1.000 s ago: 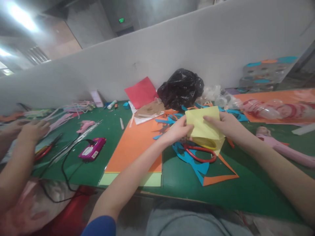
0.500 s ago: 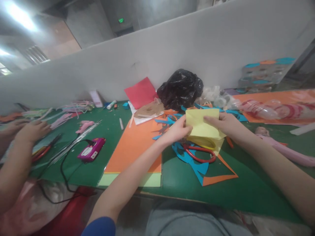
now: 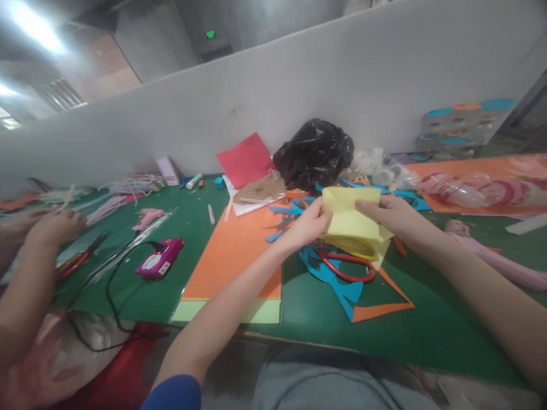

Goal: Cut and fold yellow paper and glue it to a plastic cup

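Gripping a folded yellow paper sheet (image 3: 350,219) between both hands, left fingers (image 3: 319,215) closing on its edge, right fingers (image 3: 368,208) pressing flat across its top, holding it just above red-handled scissors (image 3: 346,267) and blue paper scraps (image 3: 320,269) on the green surface (image 3: 427,336).

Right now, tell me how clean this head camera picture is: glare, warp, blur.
In the head view, the ceiling lights burn out into glare at top left; the wide lens slants the white partition across the frame; the yellow paper looks fairly sharp; one patch near the far table edge is pixelated.
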The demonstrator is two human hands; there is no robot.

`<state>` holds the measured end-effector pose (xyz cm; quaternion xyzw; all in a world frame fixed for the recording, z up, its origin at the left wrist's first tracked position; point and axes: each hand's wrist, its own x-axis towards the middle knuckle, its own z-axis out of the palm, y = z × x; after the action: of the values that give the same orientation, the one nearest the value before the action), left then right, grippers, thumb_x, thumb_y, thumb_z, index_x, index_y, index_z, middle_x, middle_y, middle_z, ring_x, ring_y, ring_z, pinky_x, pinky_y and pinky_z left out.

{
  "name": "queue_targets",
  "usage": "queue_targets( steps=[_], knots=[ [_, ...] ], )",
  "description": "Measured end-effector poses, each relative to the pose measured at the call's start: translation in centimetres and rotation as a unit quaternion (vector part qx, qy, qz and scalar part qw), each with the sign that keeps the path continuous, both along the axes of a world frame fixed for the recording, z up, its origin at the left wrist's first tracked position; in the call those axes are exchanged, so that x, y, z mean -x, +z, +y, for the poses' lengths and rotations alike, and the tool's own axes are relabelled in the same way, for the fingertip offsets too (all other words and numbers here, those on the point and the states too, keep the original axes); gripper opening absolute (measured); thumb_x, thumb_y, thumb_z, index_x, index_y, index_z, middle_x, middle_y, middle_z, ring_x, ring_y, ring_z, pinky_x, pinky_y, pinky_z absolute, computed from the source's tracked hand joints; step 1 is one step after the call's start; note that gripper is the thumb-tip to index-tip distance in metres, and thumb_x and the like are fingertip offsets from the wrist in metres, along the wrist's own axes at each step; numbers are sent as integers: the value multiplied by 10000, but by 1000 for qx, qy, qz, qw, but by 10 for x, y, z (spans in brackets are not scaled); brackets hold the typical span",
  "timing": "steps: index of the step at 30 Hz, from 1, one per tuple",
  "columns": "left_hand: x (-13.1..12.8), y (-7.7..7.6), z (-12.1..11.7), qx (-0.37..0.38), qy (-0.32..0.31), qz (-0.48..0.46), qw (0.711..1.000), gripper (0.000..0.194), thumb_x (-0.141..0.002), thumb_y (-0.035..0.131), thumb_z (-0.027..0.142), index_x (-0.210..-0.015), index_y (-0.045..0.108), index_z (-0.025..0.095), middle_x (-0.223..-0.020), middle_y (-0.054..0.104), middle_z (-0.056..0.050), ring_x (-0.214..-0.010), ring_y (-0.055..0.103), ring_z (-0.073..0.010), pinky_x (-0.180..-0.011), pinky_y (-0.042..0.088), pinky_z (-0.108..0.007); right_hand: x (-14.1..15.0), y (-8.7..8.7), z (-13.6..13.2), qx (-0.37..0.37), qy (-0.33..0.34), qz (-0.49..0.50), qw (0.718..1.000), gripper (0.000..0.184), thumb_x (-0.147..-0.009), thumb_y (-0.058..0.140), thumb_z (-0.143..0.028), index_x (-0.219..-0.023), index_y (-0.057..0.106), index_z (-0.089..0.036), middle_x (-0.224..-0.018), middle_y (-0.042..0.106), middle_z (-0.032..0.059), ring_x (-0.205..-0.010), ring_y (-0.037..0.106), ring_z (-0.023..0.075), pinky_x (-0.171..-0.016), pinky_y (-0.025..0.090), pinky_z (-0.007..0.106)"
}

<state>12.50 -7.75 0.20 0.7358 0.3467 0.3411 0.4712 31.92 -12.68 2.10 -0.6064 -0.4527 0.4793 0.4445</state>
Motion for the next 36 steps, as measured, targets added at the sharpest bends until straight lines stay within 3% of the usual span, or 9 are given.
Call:
queue_targets(
  steps=[7, 12, 15, 21, 26, 29, 33, 36],
  knots=[
    [-4, -5, 1, -9, 12, -2, 1000, 311, -903, 435, 167, -1183, 570, 178, -1053, 676, -71, -968, 627, -204, -868, 522, -345, -3, -3, 1, -8, 8, -39, 999, 316, -903, 656, -438, -1051, 716, -165, -980, 773, 87, -732, 691, 184, -635, 526, 264],
    [-1, -2, 4, -34, 55, -9, 998, 266, -894, 419, 136, -1116, 560, 174, -1002, 659, -58, -962, 619, -194, -861, 518, -320, -6, -11, 6, -76, -9, -54, 996, 372, -883, 628, -571, -828, 656, -205, -849, 720, 33, -753, 640, 190, -734, 521, 315],
    [4, 1, 8, -67, 85, -12, 994, 255, -900, 410, 130, -1096, 563, 184, -1009, 656, -53, -1006, 617, -195, -905, 507, -319, -5, -11, 9, -83, -3, -9, 996, 348, -900, 597, -558, -812, 652, -225, -809, 692, 32, -739, 635, 195, -783, 548, 355],
    [19, 13, 17, -110, 145, 11, 983, 288, -903, 376, 119, -1125, 549, 178, -1125, 649, -78, -1098, 606, -198, -994, 482, -344, -2, -5, 11, -76, 6, -17, 997, 307, -906, 608, -477, -798, 685, -199, -743, 668, 47, -635, 597, 156, -694, 557, 323],
    [52, 40, 36, -161, 198, 53, 965, 318, -854, 398, 115, -1108, 581, 173, -1083, 663, -76, -1040, 626, -201, -1005, 491, -379, -1, -6, 11, -106, 18, -70, 992, 340, -865, 632, -509, -735, 659, -196, -726, 681, 51, -627, 598, 153, -657, 542, 301],
    [78, 50, 45, -134, 269, 20, 954, 370, -794, 434, 128, -1121, 604, 163, -1119, 690, -87, -1063, 644, -227, -988, 516, -410, -3, -13, 13, -123, 21, -118, 985, 339, -874, 585, -507, -735, 655, -205, -740, 696, 47, -637, 608, 158, -632, 516, 288],
    [120, 44, 40, -79, 302, -10, 950, 354, -723, 505, 170, -1058, 620, 165, -1064, 726, -72, -952, 692, -231, -865, 574, -368, -9, -19, 14, -127, 11, -210, 969, 319, -901, 510, -435, -707, 629, -213, -731, 703, 34, -632, 621, 163, -602, 463, 277],
    [160, 26, 31, -75, 380, 70, 919, 321, -748, 509, 196, -1061, 574, 169, -1035, 722, -94, -913, 710, -248, -789, 590, -367, -11, -16, 10, -135, 1, -302, 944, 325, -923, 465, -421, -712, 608, -220, -722, 695, 26, -601, 600, 163, -558, 402, 279]
  ],
)
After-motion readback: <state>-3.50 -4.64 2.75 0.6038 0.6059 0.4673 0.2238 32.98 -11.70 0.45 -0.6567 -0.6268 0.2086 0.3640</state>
